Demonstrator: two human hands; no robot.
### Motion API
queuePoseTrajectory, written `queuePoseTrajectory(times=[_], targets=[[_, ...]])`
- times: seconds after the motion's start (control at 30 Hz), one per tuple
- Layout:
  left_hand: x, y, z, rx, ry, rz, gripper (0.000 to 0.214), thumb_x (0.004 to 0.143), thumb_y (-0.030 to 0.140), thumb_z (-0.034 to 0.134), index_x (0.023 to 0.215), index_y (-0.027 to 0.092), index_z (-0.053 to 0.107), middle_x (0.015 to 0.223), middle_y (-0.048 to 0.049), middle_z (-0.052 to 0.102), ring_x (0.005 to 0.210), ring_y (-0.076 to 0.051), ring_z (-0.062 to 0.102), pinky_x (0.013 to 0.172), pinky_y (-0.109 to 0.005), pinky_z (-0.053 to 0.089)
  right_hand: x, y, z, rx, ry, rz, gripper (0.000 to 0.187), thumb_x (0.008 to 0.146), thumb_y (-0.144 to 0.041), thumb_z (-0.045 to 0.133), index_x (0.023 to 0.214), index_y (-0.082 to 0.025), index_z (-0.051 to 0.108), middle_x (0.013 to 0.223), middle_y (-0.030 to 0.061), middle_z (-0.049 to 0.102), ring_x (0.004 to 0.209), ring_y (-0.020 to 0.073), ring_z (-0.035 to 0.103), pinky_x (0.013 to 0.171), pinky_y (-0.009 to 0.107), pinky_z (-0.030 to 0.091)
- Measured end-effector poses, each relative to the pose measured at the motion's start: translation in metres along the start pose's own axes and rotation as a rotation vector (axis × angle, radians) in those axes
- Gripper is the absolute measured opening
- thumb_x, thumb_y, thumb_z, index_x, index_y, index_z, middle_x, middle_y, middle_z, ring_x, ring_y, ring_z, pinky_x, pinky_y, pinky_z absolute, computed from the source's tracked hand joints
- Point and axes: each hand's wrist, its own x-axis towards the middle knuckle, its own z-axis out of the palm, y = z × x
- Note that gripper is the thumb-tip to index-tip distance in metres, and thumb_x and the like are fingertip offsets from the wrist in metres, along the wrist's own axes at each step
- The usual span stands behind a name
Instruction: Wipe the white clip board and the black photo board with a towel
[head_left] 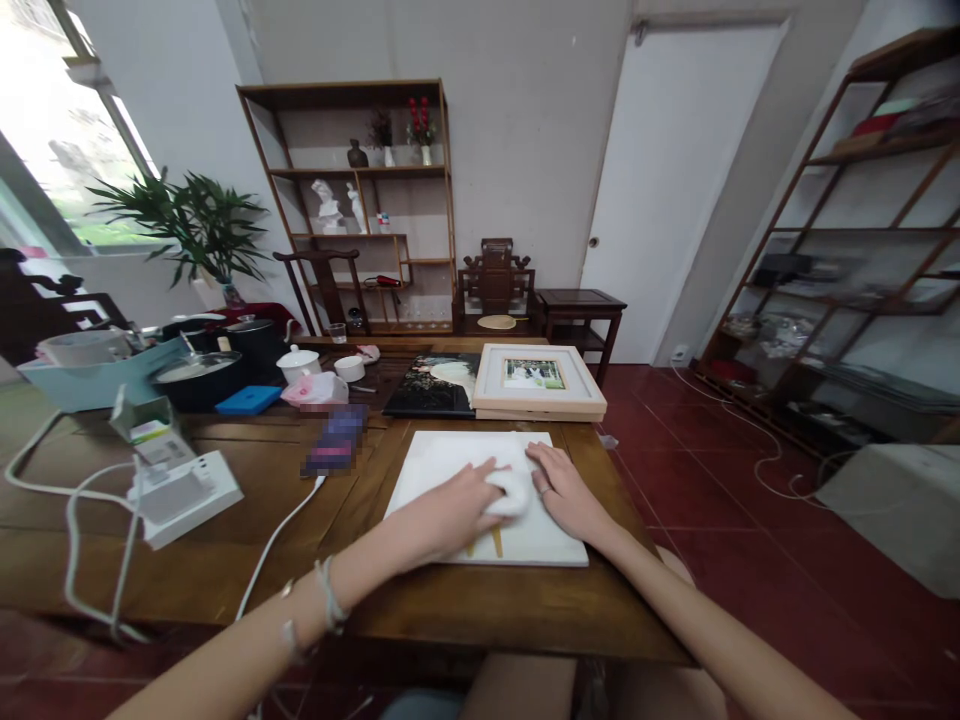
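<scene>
A flat white board (442, 450) lies on the wooden table in front of me. My left hand (465, 508) is closed round a bunched white wad (514, 494), which looks like soft cloth or tissue, and presses it on the board. The hand is slightly blurred. Two yellowish-brown strips (496, 543) show on the board just below that hand, partly hidden by it. On the board's right side rests my right hand (564, 488), flat with its fingers stretched out.
Behind the board lie a white-framed picture (491, 385) and a dark photo panel (420, 385). Left are a phone (335, 440) on a white cable, a blue box (249, 400), a white lidded cup (298, 364), an opened carton (154, 430) and a pot (196, 375).
</scene>
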Motion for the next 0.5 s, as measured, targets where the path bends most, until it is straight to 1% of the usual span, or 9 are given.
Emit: queuePoseTrajectory(times=[0.1, 0.2, 0.27, 0.33, 0.43, 0.5], targets=[[0.028, -0.021, 0.000, -0.011, 0.044, -0.076, 0.033, 0.087, 0.040, 0.041, 0.095, 0.014, 0.061, 0.124, -0.0138, 0.050, 0.122, -0.026, 0.039, 0.096, -0.037, 0.034, 0.000, -0.001, 0.000, 0.103, 0.067, 0.046, 0.042, 0.085, -0.027, 0.035, 0.127, -0.020, 0.035, 0.126, 0.0106, 0.047, 0.118, 0.0217, 0.040, 0.099, 0.045, 0.031], [0.048, -0.024, 0.006, 0.014, 0.074, -0.088, 0.032, 0.087, 0.039, 0.041, 0.097, 0.016, 0.060, 0.126, -0.0134, 0.048, 0.124, -0.029, 0.035, 0.096, -0.044, 0.032, 0.001, -0.003, -0.002, 0.236, 0.152, 0.095, 0.044, 0.087, -0.033, 0.033, 0.130, -0.022, 0.031, 0.129, 0.0111, 0.045, 0.116, 0.0215, 0.045, 0.098, 0.044, 0.033], [0.055, -0.017, 0.013, 0.061, 0.084, -0.066, 0.027, 0.087, 0.033, 0.042, 0.101, 0.017, 0.059, 0.131, -0.0133, 0.044, 0.125, -0.031, 0.032, 0.096, -0.050, 0.029, 0.002, -0.004, -0.004, 0.295, 0.208, 0.134, 0.043, 0.088, -0.037, 0.032, 0.128, -0.022, 0.033, 0.128, 0.0113, 0.046, 0.115, 0.0219, 0.046, 0.098, 0.044, 0.034], [0.056, -0.004, 0.021, 0.132, 0.094, -0.009, 0.024, 0.085, 0.025, 0.045, 0.101, 0.016, 0.060, 0.133, -0.0138, 0.041, 0.126, -0.034, 0.029, 0.096, -0.052, 0.027, 0.003, -0.004, -0.006, 0.327, 0.254, 0.172, 0.044, 0.088, -0.041, 0.031, 0.127, -0.021, 0.036, 0.128, 0.0111, 0.046, 0.117, 0.0220, 0.044, 0.099, 0.044, 0.032], [0.050, 0.020, 0.030, 0.228, 0.115, 0.081, 0.024, 0.081, 0.021, 0.047, 0.096, 0.011, 0.063, 0.134, -0.0164, 0.038, 0.125, -0.037, 0.029, 0.096, -0.052, 0.028, 0.003, -0.002, -0.007, 0.393, 0.306, 0.201, 0.046, 0.088, -0.047, 0.028, 0.123, -0.021, 0.042, 0.129, 0.0099, 0.046, 0.119, 0.0215, 0.041, 0.101, 0.043, 0.030], [0.040, 0.036, 0.033, 0.259, 0.116, 0.107, 0.024, 0.081, 0.021, 0.047, 0.094, 0.010, 0.064, 0.134, -0.0180, 0.038, 0.124, -0.039, 0.030, 0.095, -0.052, 0.029, 0.003, 0.001, -0.006, 0.457, 0.325, 0.203, 0.048, 0.088, -0.050, 0.025, 0.121, -0.022, 0.045, 0.129, 0.0089, 0.046, 0.119, 0.0213, 0.042, 0.101, 0.043, 0.029]])
